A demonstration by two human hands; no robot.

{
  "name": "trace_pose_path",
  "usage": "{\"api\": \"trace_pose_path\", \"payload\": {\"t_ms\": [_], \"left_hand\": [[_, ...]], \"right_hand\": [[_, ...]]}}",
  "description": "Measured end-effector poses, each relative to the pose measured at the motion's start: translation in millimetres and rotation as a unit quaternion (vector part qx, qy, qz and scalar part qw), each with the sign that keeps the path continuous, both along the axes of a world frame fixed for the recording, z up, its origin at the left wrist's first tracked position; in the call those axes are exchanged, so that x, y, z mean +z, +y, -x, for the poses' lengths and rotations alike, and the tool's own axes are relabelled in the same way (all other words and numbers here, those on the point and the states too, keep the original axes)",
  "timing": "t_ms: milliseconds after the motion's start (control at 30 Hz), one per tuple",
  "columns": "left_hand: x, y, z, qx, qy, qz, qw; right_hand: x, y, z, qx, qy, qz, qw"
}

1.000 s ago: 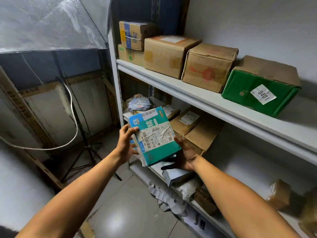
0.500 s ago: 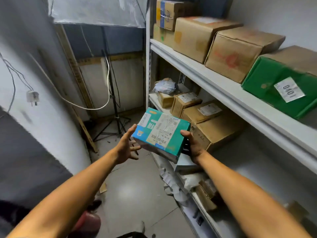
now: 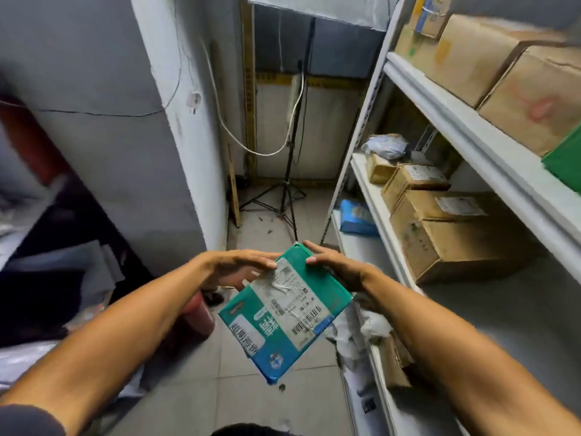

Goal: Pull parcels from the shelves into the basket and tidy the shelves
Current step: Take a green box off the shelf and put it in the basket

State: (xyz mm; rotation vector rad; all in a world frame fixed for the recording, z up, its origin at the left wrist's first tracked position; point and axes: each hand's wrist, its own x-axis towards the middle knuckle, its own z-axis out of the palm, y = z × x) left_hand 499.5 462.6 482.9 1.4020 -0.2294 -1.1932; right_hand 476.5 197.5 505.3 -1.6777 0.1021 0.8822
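Observation:
A teal and blue parcel box (image 3: 283, 313) with a white shipping label hangs tilted between my hands, its far corner up and its near end dipping toward the floor. My left hand (image 3: 239, 265) lies against its upper left edge with straight fingers on the label. On the upper right edge rests my right hand (image 3: 339, 269), its fingers also straight. The white shelf unit (image 3: 471, 143) stands to my right. Brown cardboard parcels (image 3: 440, 240) line its middle shelf. No basket is clearly in view.
Large cardboard boxes (image 3: 471, 55) and a green box (image 3: 562, 165) sit on the upper shelf. A grey wrapped parcel (image 3: 385, 146) and a blue packet (image 3: 356, 215) lie farther back. A tripod (image 3: 289, 190) stands ahead, a red cylinder (image 3: 198, 316) on the floor, a wall pillar (image 3: 176, 152) left.
I have turned left, away from the shelf, carrying the teal box off it. The box has tipped so its near end points down, and both hands now sit at its upper end.

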Motion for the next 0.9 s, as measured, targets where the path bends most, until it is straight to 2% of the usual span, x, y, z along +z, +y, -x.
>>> {"api": "trace_pose_path", "payload": {"t_ms": [100, 200, 300, 400, 533, 800, 900], "left_hand": [[0.9, 30.6, 34.2, 0.043, 0.005, 0.006, 0.999], [-11.7, 64.1, 70.7, 0.145, 0.012, 0.03, 0.989], [-20.0, 98.1, 116.6, 0.248, 0.038, 0.083, 0.965], [-28.8, 136.4, 166.8, 0.319, 0.065, 0.11, 0.939], [-30.3, 178.1, 234.2, 0.387, 0.07, 0.137, 0.909], [-78.0, 261.2, 355.6, 0.522, 0.074, 0.029, 0.849], [-82.5, 275.2, 402.7, 0.577, 0.083, -0.027, 0.812]], "right_hand": [[-0.5, 32.5, -2.4, 0.043, 0.011, -0.005, 0.999], [2.2, 70.1, 0.3, 0.088, 0.027, -0.005, 0.996], [2.4, 106.7, 17.9, 0.129, 0.05, 0.002, 0.99], [-15.8, 135.9, 49.4, 0.086, 0.072, 0.011, 0.994], [-48.3, 170.4, 104.9, 0.071, 0.151, -0.048, 0.985], [-61.6, 278.1, 189.4, 0.215, 0.141, -0.05, 0.965], [-68.3, 314.9, 209.3, 0.243, 0.146, -0.042, 0.958]]}}
